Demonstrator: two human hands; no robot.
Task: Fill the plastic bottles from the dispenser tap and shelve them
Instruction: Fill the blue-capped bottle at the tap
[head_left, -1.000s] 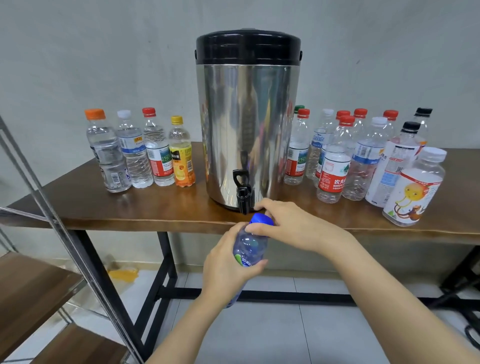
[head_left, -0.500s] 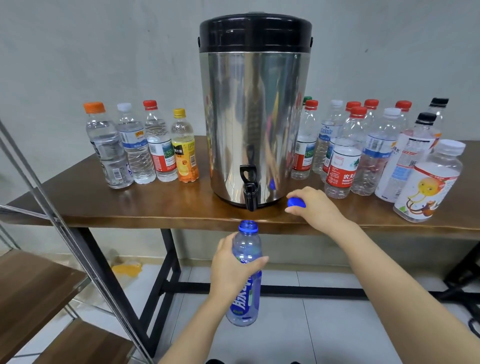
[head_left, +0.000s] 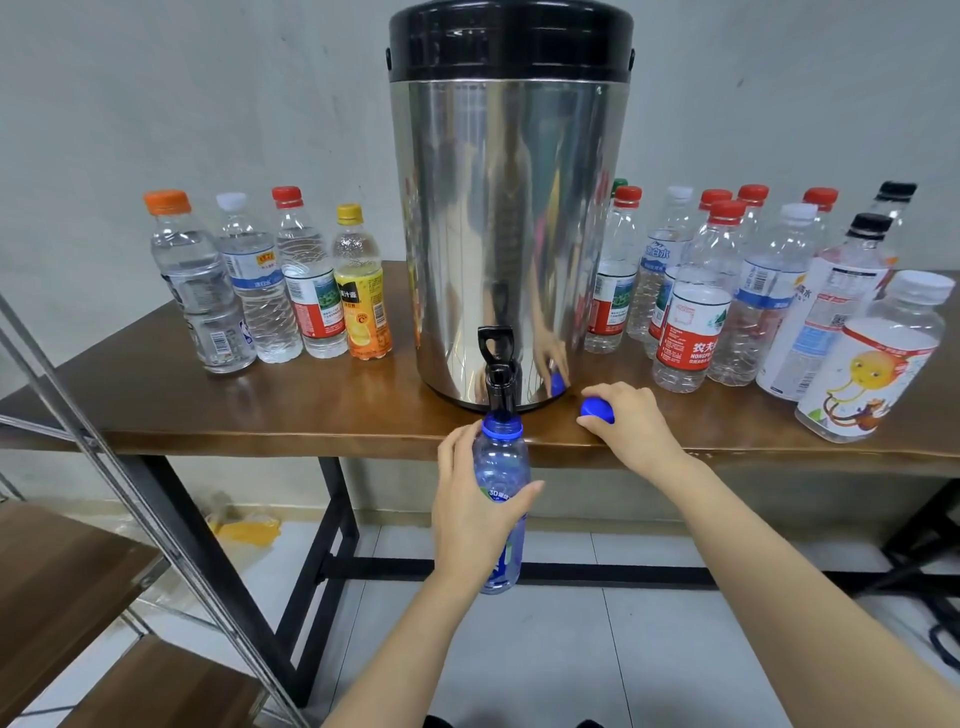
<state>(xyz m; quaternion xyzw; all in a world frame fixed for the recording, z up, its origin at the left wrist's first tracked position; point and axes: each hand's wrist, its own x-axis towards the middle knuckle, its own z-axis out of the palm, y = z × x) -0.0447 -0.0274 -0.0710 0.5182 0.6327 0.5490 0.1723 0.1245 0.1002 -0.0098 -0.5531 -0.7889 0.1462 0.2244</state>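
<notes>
Pale floor tiles (head_left: 623, 649) lie nearest. Above them, the left hand (head_left: 475, 499) wraps its fingers around the blue bottle (head_left: 501, 457) mid-body, its open mouth just under the tap (head_left: 500, 374) at the dispenser's (head_left: 509, 234) 6 o'clock. The thin plastic is probably light and crushable, and heavier once filling, so hold the middle. At the bottle's 3 o'clock, the right hand (head_left: 631, 428) pinches the blue cap (head_left: 597, 408) at the wooden table's (head_left: 260, 410) edge. A grey wall stands behind.

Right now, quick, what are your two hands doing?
Left hand: grips the blue bottle, its mouth under the tap.
Right hand: pinches the blue cap by the table edge.
</notes>
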